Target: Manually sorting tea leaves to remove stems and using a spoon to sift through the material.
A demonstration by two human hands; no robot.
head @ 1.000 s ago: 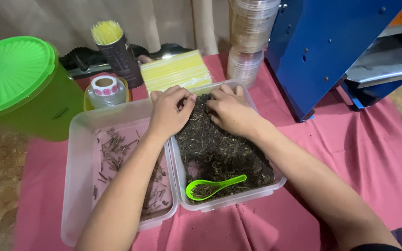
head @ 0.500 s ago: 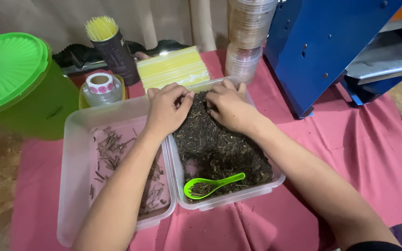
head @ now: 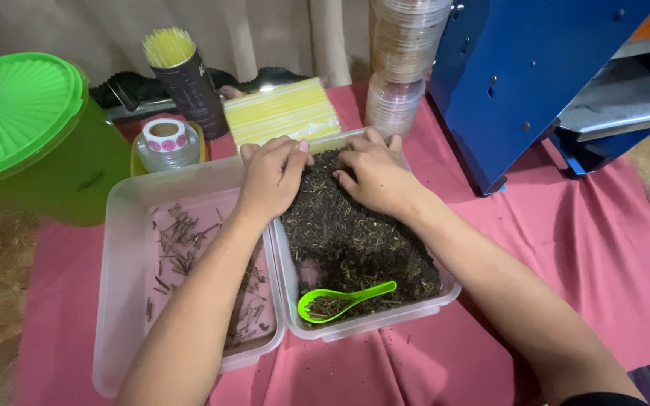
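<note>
Both hands work at the far end of a clear plastic tray (head: 445, 295) filled with dark dried leaf matter (head: 351, 233). The left hand (head: 272, 177) lies palm down, forearm running from the lower left across the neighbouring tray, wrist roughly straight. Its fingers are curled and drawn together, tips pressing into the leaf matter at the far left corner; whether anything is pinched between them cannot be told. The right hand (head: 374, 174) also lies palm down, forearm entering from the lower right. Its fingers are bent and loosely gathered on the leaf pile, with two fingertips reaching the tray's far rim; what they grip, if anything, is hidden. The two hands sit near each other, a narrow gap of leaf showing between them.

A green plastic scoop (head: 344, 299) rests in the near end of the same tray, bowl to the left, partly loaded with leaf.

The second clear tray (head: 122, 316), touching on the left, holds scattered brown stems (head: 189, 248). Both trays stand on a red cloth (head: 588, 248). Behind them: a green lidded tub (head: 35, 139), a roll of stickers (head: 165, 139), a dark tube of yellow sticks (head: 186, 79), a yellow pack (head: 283, 111), stacked clear cups (head: 404, 64) and a blue machine (head: 536, 75).
</note>
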